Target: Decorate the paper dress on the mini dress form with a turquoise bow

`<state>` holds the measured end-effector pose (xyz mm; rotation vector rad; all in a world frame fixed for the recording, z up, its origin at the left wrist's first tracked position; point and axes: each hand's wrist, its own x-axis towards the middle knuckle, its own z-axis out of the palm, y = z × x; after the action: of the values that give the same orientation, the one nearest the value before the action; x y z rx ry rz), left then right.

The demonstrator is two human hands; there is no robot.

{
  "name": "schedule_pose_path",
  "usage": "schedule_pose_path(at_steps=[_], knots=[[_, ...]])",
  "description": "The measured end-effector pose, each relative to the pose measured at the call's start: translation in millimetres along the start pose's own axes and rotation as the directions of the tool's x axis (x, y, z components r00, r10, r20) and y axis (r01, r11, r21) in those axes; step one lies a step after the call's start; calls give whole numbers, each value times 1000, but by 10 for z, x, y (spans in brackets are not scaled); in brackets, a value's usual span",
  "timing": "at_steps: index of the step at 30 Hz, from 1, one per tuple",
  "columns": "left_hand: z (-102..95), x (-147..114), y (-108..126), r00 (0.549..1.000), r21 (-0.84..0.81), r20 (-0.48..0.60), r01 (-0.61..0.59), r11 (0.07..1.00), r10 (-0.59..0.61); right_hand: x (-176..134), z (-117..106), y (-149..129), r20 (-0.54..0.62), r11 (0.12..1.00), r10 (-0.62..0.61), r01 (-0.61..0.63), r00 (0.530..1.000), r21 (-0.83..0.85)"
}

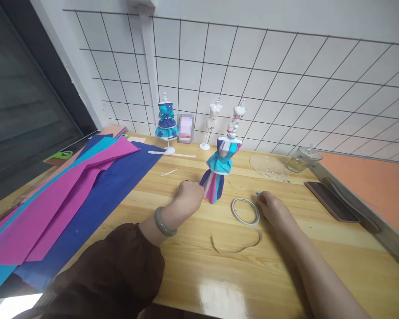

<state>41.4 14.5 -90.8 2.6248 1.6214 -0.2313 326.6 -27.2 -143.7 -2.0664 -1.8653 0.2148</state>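
My left hand (188, 197), with a grey-green bangle at the wrist, is closed at the lower left of a miniature dress form (224, 161). The form leans slightly and wears a paper-like dress with a striped bodice, turquoise ruffle and flared striped skirt. Its base is hidden. To the right, my right hand (272, 208) pinches a tiny blue scrap (257, 193) whose kind I cannot make out. Beside those fingers lies a roll of narrow tape (233, 212). A loose thin strip (236, 251) curls on the wooden table between my forearms.
Pink, turquoise and dark blue sheets (63, 195) cover the left side. At the back stand a dressed form (166, 122), a bare form (214, 115) and a blurred-out card. A clear round dish (269, 167), glass teapot (302, 160) and phone (330, 201) lie right.
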Motion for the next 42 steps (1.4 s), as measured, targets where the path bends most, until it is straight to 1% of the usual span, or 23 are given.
schedule_pose_path(at_steps=[3,6,8,11,14,16,18,19,20,22,23,25,28,32,36,38,40,42], knots=[[25,1,-4,1000,9,-12,-4,1000,4,-8,10,-6,-3,999,10,-9,1000,48],[35,10,-7,1000,8,-10,-11,1000,12,-49,-61,29,30,994,5,-8,1000,111],[31,17,-9,1000,1,-3,-14,1000,14,-71,-128,67,15,979,28,-30,999,204],[-7,5,-18,1000,-11,19,-10,1000,11,-70,-203,91,-47,933,93,-70,995,352],[-95,-59,-15,999,-29,45,-21,999,22,-60,-228,2,-47,893,93,-63,994,446],[-166,-125,26,997,-49,47,-65,997,67,-75,-227,-131,-23,825,86,-58,996,562],[-217,-191,113,990,-105,20,-139,985,142,-113,-214,-301,41,659,81,-85,996,747],[-226,-218,171,982,-162,-14,-186,969,186,-140,-201,-389,76,579,67,-101,995,809],[-222,-238,233,970,-261,-75,-241,935,230,-168,-183,-475,112,517,53,-124,992,847],[-176,-257,350,940,-421,-214,-333,844,264,-224,-133,-622,179,436,30,-174,983,883],[-139,-256,397,927,-459,-272,-360,812,257,-248,-104,-681,201,405,17,-190,979,894],[-55,-237,456,904,-477,-355,-394,786,238,-283,-48,-763,227,361,-18,-206,974,910],[48,-191,474,871,-475,-427,-444,759,242,-303,1,-809,262,308,-38,-239,964,921],[103,-143,450,833,-402,-458,-504,764,309,-309,-4,-770,308,258,-27,-291,951,921],[109,-130,429,814,-292,-426,-537,792,395,-317,-13,-712,378,253,-59,-352,924,901],[107,-141,423,796,-217,-420,-554,804,435,-316,-5,-698,390,253,-70,-362,918,897],[107,-159,423,772,-129,-441,-560,819,458,-310,7,-692,379,244,-68,-353,923,903],[108,-176,429,749,-74,-483,-551,831,453,-301,18,-688,364,235,-78,-338,928,911]])
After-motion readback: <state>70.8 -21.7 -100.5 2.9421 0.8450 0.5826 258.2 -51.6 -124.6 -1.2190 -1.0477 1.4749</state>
